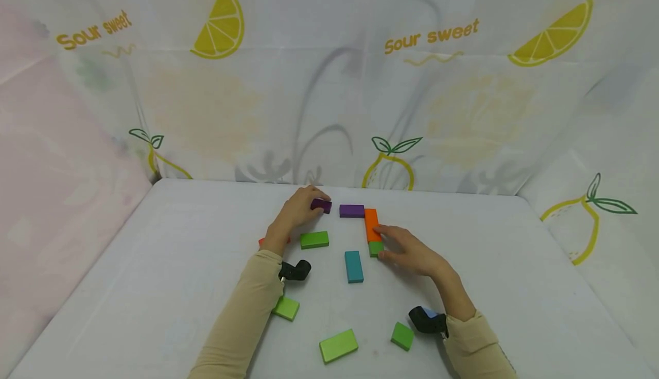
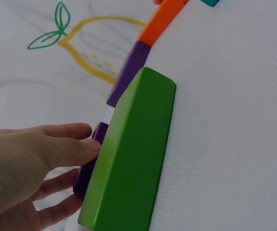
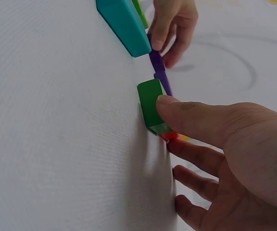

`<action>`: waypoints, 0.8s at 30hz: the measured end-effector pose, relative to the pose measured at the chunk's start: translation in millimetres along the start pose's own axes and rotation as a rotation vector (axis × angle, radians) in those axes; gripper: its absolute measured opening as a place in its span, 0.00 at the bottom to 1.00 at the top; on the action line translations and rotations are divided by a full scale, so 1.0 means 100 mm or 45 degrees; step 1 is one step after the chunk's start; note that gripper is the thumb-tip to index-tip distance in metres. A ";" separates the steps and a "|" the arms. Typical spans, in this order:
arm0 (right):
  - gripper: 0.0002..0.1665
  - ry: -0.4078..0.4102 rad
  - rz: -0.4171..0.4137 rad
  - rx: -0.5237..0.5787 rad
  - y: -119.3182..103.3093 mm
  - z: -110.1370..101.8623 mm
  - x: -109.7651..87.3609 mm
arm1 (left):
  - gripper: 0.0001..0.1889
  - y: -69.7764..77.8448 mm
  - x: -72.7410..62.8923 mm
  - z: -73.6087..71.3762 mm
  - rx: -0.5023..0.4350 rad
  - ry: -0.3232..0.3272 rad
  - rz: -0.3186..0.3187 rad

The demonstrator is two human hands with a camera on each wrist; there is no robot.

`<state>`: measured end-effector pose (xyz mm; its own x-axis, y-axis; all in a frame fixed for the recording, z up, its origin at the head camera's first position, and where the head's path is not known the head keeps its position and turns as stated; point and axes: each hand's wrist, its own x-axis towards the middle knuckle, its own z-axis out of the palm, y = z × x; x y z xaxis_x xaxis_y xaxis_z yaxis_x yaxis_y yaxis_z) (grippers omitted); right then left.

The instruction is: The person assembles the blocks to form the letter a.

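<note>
At the table's far side, my left hand (image 1: 298, 207) pinches a dark purple block (image 1: 321, 206) between thumb and fingers. A second purple block (image 1: 352, 211) lies just right of it, a small gap between them. Its right end meets an orange block (image 1: 370, 223), and a small green block (image 1: 376, 249) adjoins the orange one's near end. My right hand (image 1: 414, 251) is beside these two. In the right wrist view its thumb touches the green block (image 3: 150, 103), the other fingers extended. A longer green block (image 2: 133, 154) stands close to my left hand.
A teal block (image 1: 353, 267) lies mid-table. Nearer are two light green blocks, one by the left sleeve (image 1: 286, 308) and one in front (image 1: 338, 345), plus a green block (image 1: 402, 336) near the right wrist camera (image 1: 428, 320). A red block (image 1: 261, 242) is partly hidden behind the left wrist.
</note>
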<state>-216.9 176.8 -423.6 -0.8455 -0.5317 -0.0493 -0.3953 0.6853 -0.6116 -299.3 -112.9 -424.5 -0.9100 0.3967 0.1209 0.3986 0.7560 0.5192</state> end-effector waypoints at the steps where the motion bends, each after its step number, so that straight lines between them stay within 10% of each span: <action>1: 0.33 0.000 0.003 0.002 0.00 0.00 0.00 | 0.16 0.00 0.00 0.00 0.001 -0.004 -0.003; 24: 0.34 -0.002 0.032 0.028 -0.02 0.00 -0.01 | 0.17 0.03 0.00 0.01 -0.032 -0.049 -0.041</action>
<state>-215.7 176.2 -422.5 -0.8546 -0.5151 -0.0659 -0.3659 0.6874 -0.6274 -297.8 -110.2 -423.6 -0.9170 0.3924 0.0709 0.3654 0.7558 0.5434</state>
